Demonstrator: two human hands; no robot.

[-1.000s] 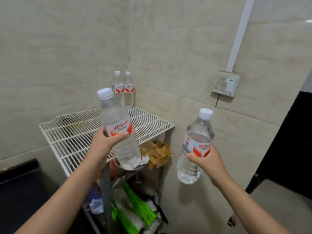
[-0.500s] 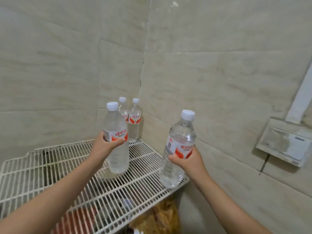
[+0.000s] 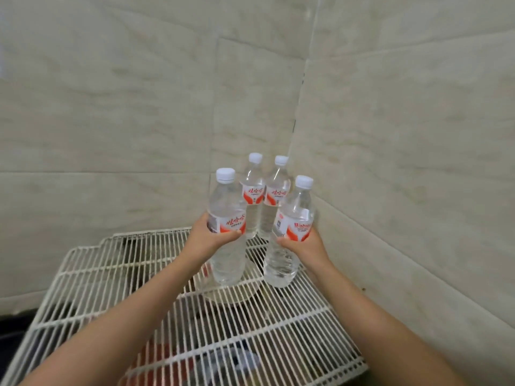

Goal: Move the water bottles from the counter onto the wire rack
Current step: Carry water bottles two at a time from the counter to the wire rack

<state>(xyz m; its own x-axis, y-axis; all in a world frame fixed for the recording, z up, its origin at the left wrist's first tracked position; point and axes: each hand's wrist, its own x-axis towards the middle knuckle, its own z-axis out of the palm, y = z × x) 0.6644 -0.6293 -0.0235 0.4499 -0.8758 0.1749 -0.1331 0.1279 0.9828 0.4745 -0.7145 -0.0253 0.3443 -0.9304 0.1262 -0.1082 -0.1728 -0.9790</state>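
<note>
My left hand (image 3: pixel 204 240) grips a clear water bottle (image 3: pixel 227 213) with a white cap and red label around its middle. My right hand (image 3: pixel 305 245) grips a second, similar bottle (image 3: pixel 292 221). Both bottles are upright over the far part of the white wire rack (image 3: pixel 111 274), their bases at or just above the wires; I cannot tell if they touch. Two more water bottles (image 3: pixel 252 190) (image 3: pixel 276 193) stand side by side in the rack's back corner, right behind the held ones.
Tiled walls meet in a corner just behind the rack, close on the right side. Through the wires a round pale dish (image 3: pixel 228 295) and red and dark items on a lower shelf show. A dark surface (image 3: pixel 11 327) lies at the left.
Both hands have carried their bottles forward and lower, toward the rack's back corner. The right bottle moved from beyond the rack's right edge to over the wires.
</note>
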